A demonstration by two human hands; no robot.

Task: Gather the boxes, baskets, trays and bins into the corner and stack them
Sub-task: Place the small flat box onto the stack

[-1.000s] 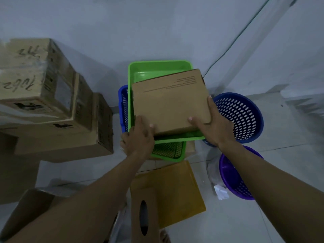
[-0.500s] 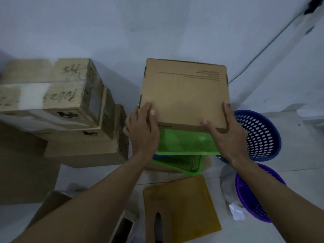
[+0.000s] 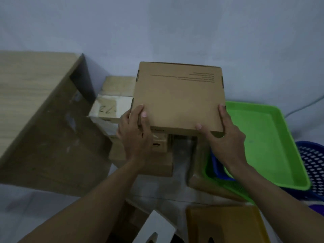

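The left hand (image 3: 135, 137) and right hand (image 3: 226, 142) grip the cardboard box (image 3: 178, 97) (lifted off the green tray (image 3: 263, 146)), moved left, apparently to top the carton stack (image 3: 112, 106).

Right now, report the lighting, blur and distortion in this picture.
Head view: dim, flat, bluish light, no glare; the box, left hand and right hand fairly sharp, though the box's print is unreadable; the cartons to their left smeared; wide-angle stretch toward the borders, as on the tray.
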